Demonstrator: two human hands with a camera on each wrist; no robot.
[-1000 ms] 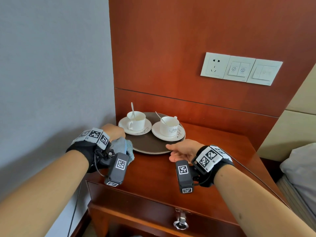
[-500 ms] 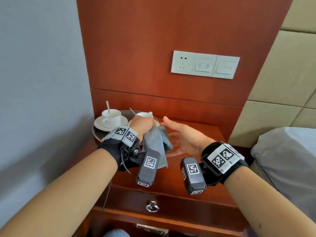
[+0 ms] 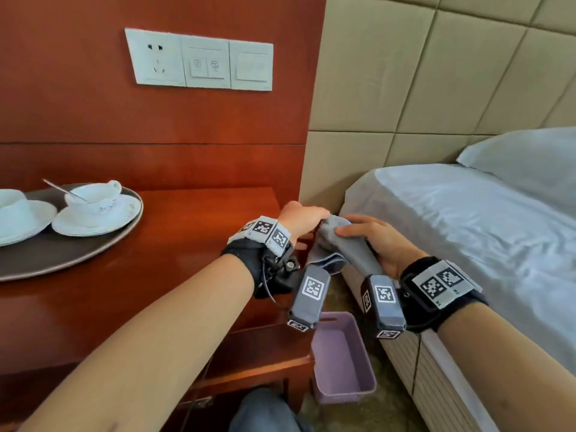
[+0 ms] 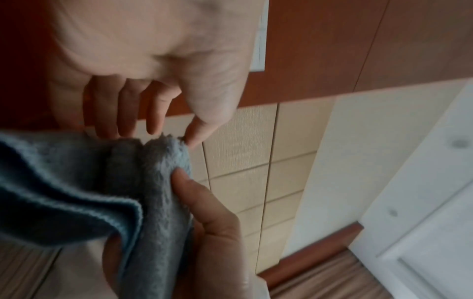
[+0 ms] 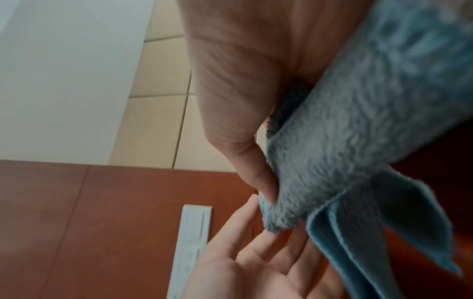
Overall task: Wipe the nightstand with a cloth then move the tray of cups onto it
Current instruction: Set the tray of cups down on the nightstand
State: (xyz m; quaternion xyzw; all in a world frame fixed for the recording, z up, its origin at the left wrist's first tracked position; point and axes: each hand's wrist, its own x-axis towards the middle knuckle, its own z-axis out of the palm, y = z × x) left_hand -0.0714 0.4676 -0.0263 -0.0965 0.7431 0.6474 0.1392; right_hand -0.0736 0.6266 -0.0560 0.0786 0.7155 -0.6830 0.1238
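A grey-blue cloth (image 3: 346, 251) hangs between my hands, just past the right edge of the wooden nightstand (image 3: 174, 254). My right hand (image 3: 350, 226) grips it, thumb pressed on top and the cloth lying along the palm (image 5: 345, 141). My left hand (image 3: 307, 218) has straight fingers in the left wrist view, and only their tips touch the cloth's upper end (image 4: 163, 141). The dark round tray (image 3: 78, 254) sits on the nightstand's left part. It carries two white cups on saucers (image 3: 93, 193), one with a spoon.
A purple plastic bin (image 3: 341, 360) stands on the floor between nightstand and bed, right below my hands. The bed (image 3: 467, 219) with white sheets fills the right side. A switch and socket panel (image 3: 199, 60) is on the wooden wall. My knee shows at the bottom.
Both hands moved right, from beside the tray to past the nightstand's right edge. The cloth went from my left hand's grip into my right hand. The view swung toward the bed.
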